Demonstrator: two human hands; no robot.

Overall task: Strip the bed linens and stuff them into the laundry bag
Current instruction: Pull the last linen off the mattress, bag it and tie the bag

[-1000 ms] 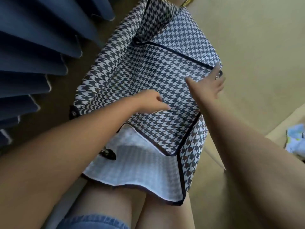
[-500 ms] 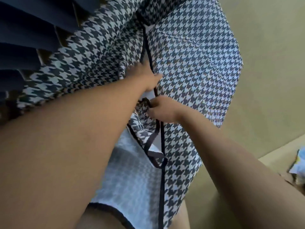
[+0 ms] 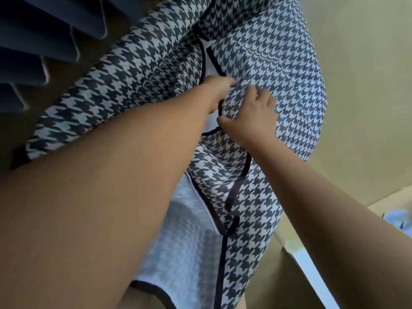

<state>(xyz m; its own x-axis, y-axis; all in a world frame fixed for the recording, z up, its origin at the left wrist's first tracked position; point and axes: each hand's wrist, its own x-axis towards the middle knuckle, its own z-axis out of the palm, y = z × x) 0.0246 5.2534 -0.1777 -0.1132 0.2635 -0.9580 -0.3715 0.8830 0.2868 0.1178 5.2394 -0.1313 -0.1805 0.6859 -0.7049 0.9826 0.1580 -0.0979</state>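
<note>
A black-and-white houndstooth laundry bag (image 3: 278, 70) with black trim fills the middle of the view, held up in front of me. Its pale inner lining (image 3: 185, 248) shows at the bottom. My left hand (image 3: 219, 90) reaches into the slit between two black-edged panels, its fingers hidden in the fabric. My right hand (image 3: 254, 114) is pressed on the right panel just beside it, thumb hooked at the trimmed edge, fingers spread on the cloth. No bed linen shows inside the bag.
Dark blue pleated curtains (image 3: 40, 41) hang at the upper left. A beige wall (image 3: 367, 85) stands behind the bag. At the right edge a tan surface (image 3: 383, 201) carries a pale blue printed cloth (image 3: 399, 217).
The bag was lifted from lying flat to upright and close. Both hands came together at its central trimmed opening; the right hand went from a closed grip to fingers spread on the right panel.
</note>
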